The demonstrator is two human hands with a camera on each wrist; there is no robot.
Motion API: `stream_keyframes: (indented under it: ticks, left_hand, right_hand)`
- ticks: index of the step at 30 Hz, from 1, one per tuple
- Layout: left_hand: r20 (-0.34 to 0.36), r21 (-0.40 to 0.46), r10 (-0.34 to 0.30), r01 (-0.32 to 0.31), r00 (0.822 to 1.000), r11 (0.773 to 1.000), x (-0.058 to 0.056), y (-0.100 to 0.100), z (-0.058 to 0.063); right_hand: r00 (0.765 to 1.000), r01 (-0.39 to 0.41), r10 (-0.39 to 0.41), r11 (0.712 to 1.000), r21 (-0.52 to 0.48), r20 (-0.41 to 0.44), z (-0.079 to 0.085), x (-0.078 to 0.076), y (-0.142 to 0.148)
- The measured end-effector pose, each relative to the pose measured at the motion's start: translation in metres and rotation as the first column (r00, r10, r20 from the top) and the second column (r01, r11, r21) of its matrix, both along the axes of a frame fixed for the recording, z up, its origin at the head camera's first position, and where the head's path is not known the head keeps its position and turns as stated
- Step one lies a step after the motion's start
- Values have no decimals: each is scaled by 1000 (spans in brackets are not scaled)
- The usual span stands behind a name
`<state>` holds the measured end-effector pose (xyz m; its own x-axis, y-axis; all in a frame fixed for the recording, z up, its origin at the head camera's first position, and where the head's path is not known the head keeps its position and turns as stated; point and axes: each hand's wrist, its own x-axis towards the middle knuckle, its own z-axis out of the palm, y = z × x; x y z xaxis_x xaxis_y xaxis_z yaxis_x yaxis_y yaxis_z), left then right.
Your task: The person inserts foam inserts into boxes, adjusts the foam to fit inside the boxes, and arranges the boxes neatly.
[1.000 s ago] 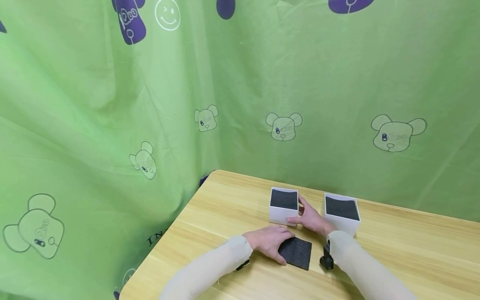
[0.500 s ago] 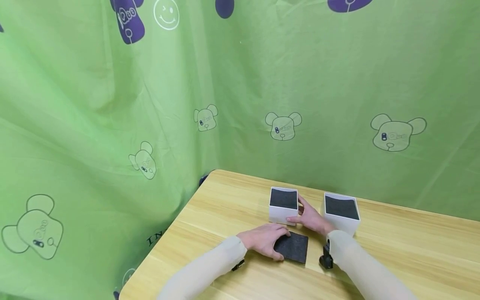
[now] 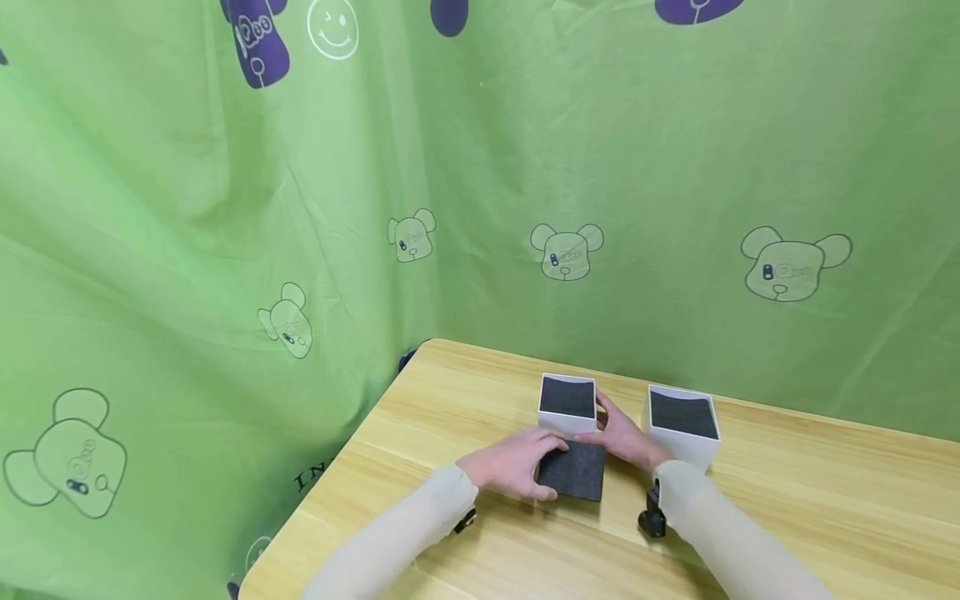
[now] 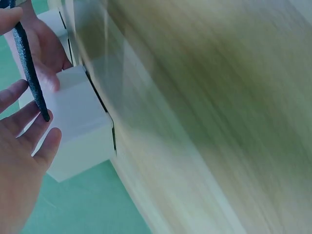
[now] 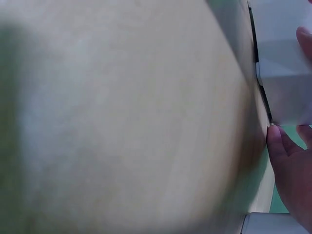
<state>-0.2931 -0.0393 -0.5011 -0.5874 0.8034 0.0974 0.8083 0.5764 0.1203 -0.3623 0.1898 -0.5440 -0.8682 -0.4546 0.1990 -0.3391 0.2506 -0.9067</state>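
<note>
My left hand (image 3: 512,465) holds a thin black square pad (image 3: 574,472) by its sides, thumb at the near edge and fingers at the far edge. In the left wrist view the pad (image 4: 30,70) shows edge-on between thumb and fingers, in front of a white box (image 4: 80,117). Tilted, the pad overlaps the front of that left white box (image 3: 551,423) in the head view. A black insert (image 3: 567,397) fills the box's open top. At its right side, my right hand (image 3: 628,438) grips the box, thumb at the front and fingers (image 5: 275,139) along the side.
A second white box (image 3: 686,450), also with a black insert (image 3: 682,415), stands to the right, close behind my right wrist. Both stand on a wooden table (image 3: 420,433) near its back edge. A green curtain (image 3: 480,167) hangs behind and at the left.
My left hand has carried the black pad away from me and slightly left, up to the left white box. The pad now tilts. My right hand has stayed on the box.
</note>
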Motion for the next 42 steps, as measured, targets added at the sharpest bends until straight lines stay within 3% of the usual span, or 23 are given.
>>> stream_keyframes:
  ticks: [8, 15, 23, 34, 42]
  left_hand:
    - [-24, 10, 27, -27, 999, 1000, -4, -15, 7]
    - [-48, 41, 71, -69, 996, 997, -10, -30, 12]
    - [-37, 91, 155, -151, 987, 984, -17, -42, 27]
    - [-52, 121, 187, -180, 981, 976, -33, -30, 40]
    - [-96, 57, 215, -210, 972, 976, -43, -14, 40]
  right_hand:
    - [999, -7, 11, 997, -82, 50, 3, 1, -1]
    - [998, 5, -3, 999, -34, 66, 6, 4, -2]
    - [996, 28, -29, 1000, 5, 80, 7, 5, -1]
    - [995, 19, -16, 999, -34, 97, 5, 5, -2]
    - [995, 27, -22, 998, -50, 98, 8, 7, -4]
